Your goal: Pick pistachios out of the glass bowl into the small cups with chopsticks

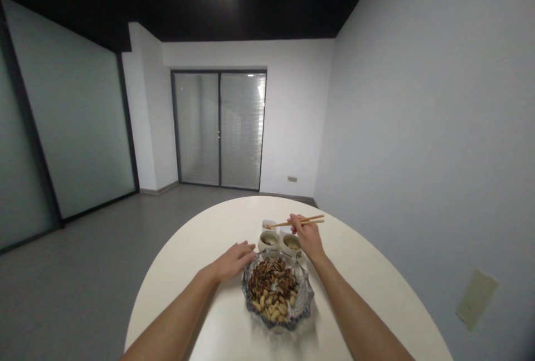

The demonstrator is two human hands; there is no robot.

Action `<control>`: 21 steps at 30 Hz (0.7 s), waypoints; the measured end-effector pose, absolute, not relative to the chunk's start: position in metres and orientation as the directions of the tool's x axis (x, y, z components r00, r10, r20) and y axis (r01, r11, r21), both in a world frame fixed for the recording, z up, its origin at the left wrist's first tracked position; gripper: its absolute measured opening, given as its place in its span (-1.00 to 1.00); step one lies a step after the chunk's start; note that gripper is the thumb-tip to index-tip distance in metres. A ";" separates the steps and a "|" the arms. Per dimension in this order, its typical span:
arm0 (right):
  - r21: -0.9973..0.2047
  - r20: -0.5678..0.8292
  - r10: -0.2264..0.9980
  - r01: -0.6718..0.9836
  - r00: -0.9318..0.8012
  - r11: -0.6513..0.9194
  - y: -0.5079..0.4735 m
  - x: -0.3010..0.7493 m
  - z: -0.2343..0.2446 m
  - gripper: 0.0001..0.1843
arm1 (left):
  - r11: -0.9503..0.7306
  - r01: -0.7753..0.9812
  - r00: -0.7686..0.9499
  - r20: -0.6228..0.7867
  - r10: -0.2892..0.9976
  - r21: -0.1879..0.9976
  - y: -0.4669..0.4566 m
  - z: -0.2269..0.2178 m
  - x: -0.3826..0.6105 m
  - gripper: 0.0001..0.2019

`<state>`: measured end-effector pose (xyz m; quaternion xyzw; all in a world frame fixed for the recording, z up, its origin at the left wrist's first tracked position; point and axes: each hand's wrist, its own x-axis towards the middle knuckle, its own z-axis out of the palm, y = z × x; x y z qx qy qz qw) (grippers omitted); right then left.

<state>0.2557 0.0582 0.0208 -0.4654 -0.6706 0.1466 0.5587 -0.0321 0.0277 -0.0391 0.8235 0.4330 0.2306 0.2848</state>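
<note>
A scalloped glass bowl (pixel 308 301) of sunflower seeds and peanuts sits on the round white table (pixel 209 249) in front of me. My left hand (pixel 234 259) rests flat on the table against the bowl's left rim, fingers stretched out. My right hand (pixel 308 235) is closed on a pair of wooden chopsticks (pixel 298 220), which lie nearly level with their tips pointing left over two small cream cups (pixel 268 240) (pixel 290 245) beyond the bowl. A small white dish (pixel 268 223) stands behind the cups.
The table stands close to a plain white wall (pixel 418 155) on the right. Grey floor (pixel 83 272) spreads to the left, with frosted glass partitions and a door with blinds (pixel 219 130) at the far end.
</note>
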 end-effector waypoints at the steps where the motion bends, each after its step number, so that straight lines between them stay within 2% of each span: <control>1: -0.712 0.615 0.787 0.456 0.038 0.534 0.057 0.257 0.020 -0.22 | -0.464 0.583 0.519 0.134 0.844 0.667 0.028 -0.040 -0.032 -0.31; 8: -0.702 0.639 0.769 0.416 0.011 0.578 0.037 0.271 0.032 -0.24 | -0.445 0.574 0.502 0.134 0.855 0.687 0.028 -0.040 -0.031 -0.24; 14: -0.730 0.640 0.767 0.353 0.052 0.585 -0.003 0.280 0.038 -0.26 | -0.437 0.578 0.491 0.133 0.861 0.689 0.027 -0.041 -0.031 -0.29; 21: -0.804 0.478 0.848 0.275 -0.227 0.527 -0.036 0.270 0.030 -0.26 | -0.442 0.584 0.487 0.142 0.862 0.681 0.028 -0.043 -0.031 -0.29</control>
